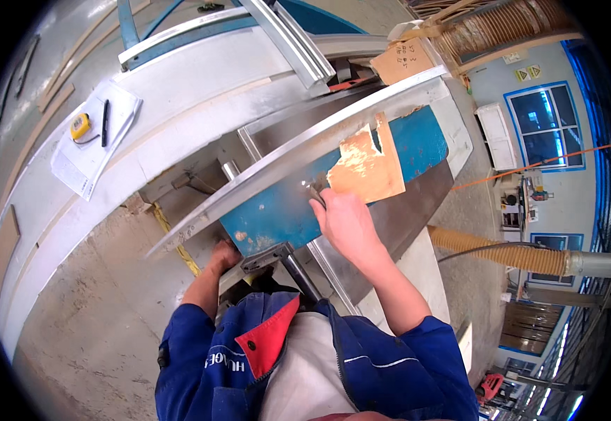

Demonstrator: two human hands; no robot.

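Observation:
A blue metal panel (pixel 277 214) with worn spots lies in front of me, with a torn tan sheet (pixel 379 172) on its upper right part. My right hand (pixel 347 221) is over the middle of this panel, fingers closed round a small dark metal piece whose kind I cannot make out. Down at the panel's lower left end is my left hand (pixel 226 254); its fingers disappear under the edge. A long pale metal rail (pixel 284 151) runs along the panel's far side. Near the panel's front edge sits a dark metal bracket (pixel 267 258) with a round bar.
On the white surface at left lie papers (pixel 74 158), a yellow tape measure (pixel 79 126) and a black pen (pixel 105 123). An aluminium profile (pixel 288 42) crosses at the top. Ribbed hoses (pixel 509 252) extend on the right. A cardboard piece (pixel 404 62) stands beyond the rail.

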